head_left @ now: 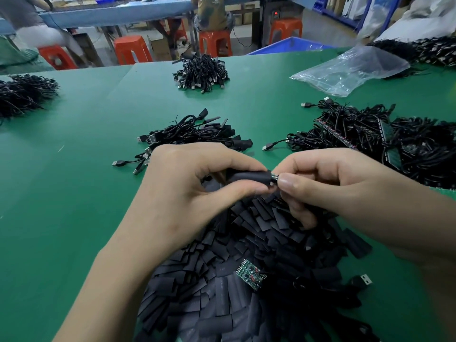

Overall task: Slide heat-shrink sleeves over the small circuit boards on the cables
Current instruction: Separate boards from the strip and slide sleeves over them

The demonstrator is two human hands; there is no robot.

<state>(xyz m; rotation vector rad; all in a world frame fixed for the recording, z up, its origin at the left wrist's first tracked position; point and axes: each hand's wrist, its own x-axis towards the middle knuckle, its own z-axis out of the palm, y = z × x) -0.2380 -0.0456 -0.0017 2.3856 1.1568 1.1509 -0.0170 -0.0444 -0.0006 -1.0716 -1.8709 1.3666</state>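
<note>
Sleeve (248,177) sits over the loose sleeve pile (246,280), with cable heaps (195,137) beyond. I see the left hand (197,191) pinching it and the right hand (328,183) pinching the circuit board (274,178) at its right mouth. Its long axis runs left-right.

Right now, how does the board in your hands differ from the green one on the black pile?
The held board is nearly hidden in a black sleeve; the green board lies bare. The left hand and right hand pinch the held board; nothing touches the green board.
</note>
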